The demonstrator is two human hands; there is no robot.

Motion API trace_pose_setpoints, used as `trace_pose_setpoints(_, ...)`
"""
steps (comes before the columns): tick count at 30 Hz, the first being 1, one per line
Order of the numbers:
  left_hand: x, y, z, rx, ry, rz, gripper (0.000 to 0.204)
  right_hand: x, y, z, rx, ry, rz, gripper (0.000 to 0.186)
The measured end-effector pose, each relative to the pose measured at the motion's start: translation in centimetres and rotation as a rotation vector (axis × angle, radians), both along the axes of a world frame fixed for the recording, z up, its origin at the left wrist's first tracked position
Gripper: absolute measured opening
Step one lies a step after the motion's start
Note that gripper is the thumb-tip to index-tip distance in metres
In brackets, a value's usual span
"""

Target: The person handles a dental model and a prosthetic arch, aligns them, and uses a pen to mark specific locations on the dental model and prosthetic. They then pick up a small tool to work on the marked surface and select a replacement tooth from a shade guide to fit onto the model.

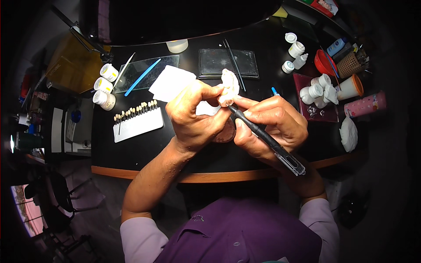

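Note:
My left hand (pixel 193 111) pinches a small cream-and-pink dental cast (pixel 229 85) between thumb and fingers, above the middle of the desk. My right hand (pixel 276 125) grips a black pen (pixel 267 139) with a clear end. The pen slants up to the left, and its tip meets the lower end of the cast or sits very close to it. Fingers partly hide the cast. Below the hands a brownish round object (pixel 225 133) shows in part; its kind is unclear. White paper sheets (pixel 172 82) lie just beyond my left hand.
A tooth shade guide (pixel 139 124) and white jars (pixel 103 85) stand left, near a glass slab (pixel 131 72) with a blue spatula (pixel 143 77). A dark flat case (pixel 215 63) carries thin brushes (pixel 234 65). Right are a red bowl (pixel 323 62), a cup (pixel 352 87) and more jars (pixel 312 91).

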State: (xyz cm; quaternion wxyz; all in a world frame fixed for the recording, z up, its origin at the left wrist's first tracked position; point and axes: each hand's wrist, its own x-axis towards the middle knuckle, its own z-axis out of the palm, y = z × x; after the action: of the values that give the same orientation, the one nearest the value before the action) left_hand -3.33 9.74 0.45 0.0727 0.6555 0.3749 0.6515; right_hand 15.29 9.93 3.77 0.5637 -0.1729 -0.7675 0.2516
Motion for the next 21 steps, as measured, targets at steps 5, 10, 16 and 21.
trace_pose_setpoints(5,-0.07,0.07,0.00,0.022,0.009,0.009,0.026,-0.11,0.01,0.01,0.007,0.004,-0.014,0.024)
trace_pose_setpoints(10,0.06,-0.02,0.04,0.000,-0.007,-0.005,0.028,-0.22,-0.03,0.09,-0.006,0.025,-0.014,0.024)
trace_pose_setpoints(16,-0.10,0.07,-0.05,0.025,0.028,0.006,0.028,-0.10,-0.03,0.14,0.004,0.012,-0.026,0.024)
trace_pose_setpoints(21,-0.04,-0.06,-0.08,0.002,0.008,-0.003,0.028,-0.20,0.11,-0.01,0.012,0.026,-0.017,0.023)
